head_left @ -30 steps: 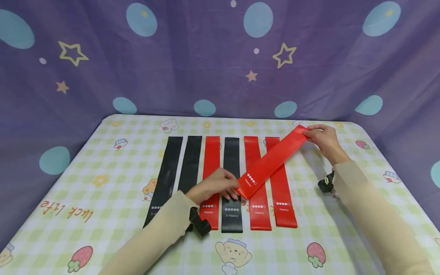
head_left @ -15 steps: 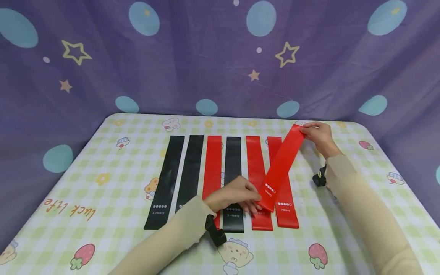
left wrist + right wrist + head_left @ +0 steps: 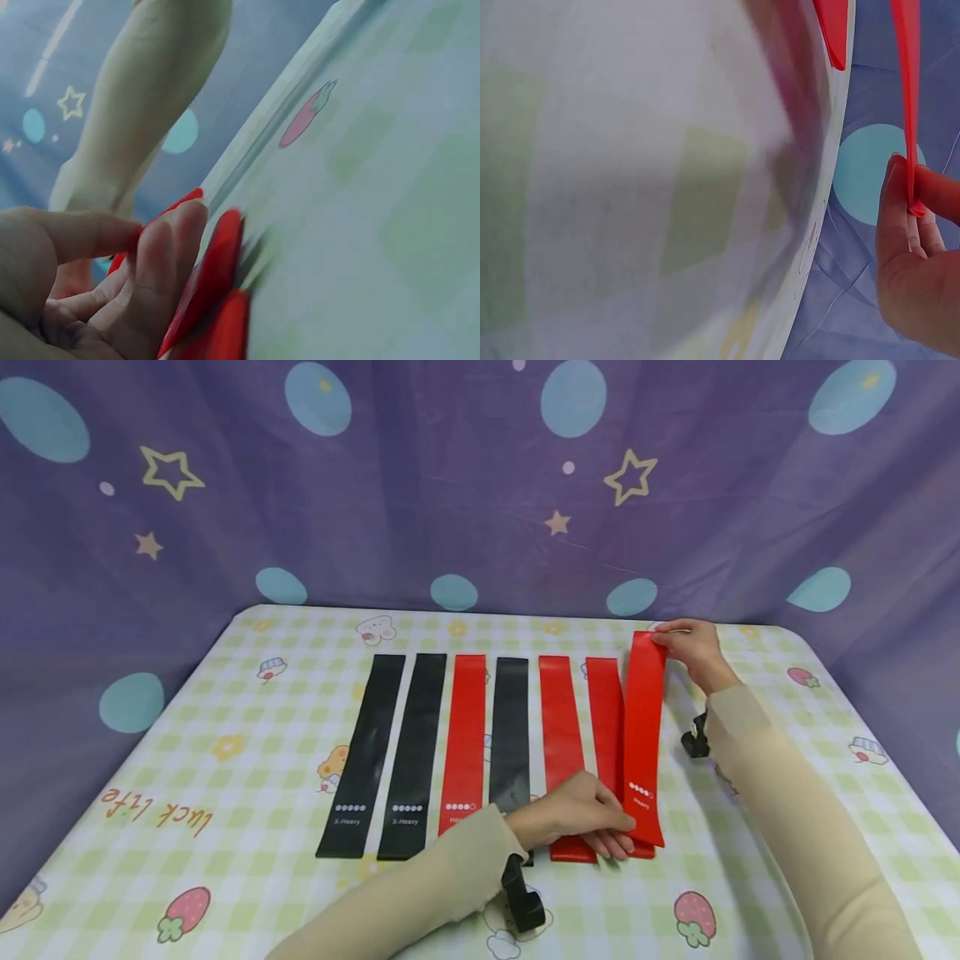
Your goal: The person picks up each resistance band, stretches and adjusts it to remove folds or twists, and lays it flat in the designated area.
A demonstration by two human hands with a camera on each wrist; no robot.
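Observation:
A red resistance band [image 3: 643, 727] marked "Heavy" is stretched lengthwise between both hands at the right end of a row of bands. My left hand [image 3: 583, 814] pinches its near end between thumb and fingers. At the far end, my right hand [image 3: 693, 652] pinches a corner; the right wrist view shows the band [image 3: 909, 90] hanging clear of the tabletop between thumb and fingers. The held band overlaps a flat red band [image 3: 603, 702] in the head view. Left of that lie another red band [image 3: 561, 718] and a black band [image 3: 510, 727], its near end partly hidden by my left arm.
Further left, a red band [image 3: 465, 735] and two black "X-Heavy" bands [image 3: 412, 735] lie side by side. A green-checked cloth [image 3: 247, 827] covers the table. Behind its far edge hangs a purple curtain [image 3: 465, 485]. Black straps with small cameras [image 3: 523, 897] sit on the wrists.
Both hands have swung the held red band from a diagonal to nearly parallel with the row. Its near end moved right and nearer with the left hand; the right hand shifted slightly left.

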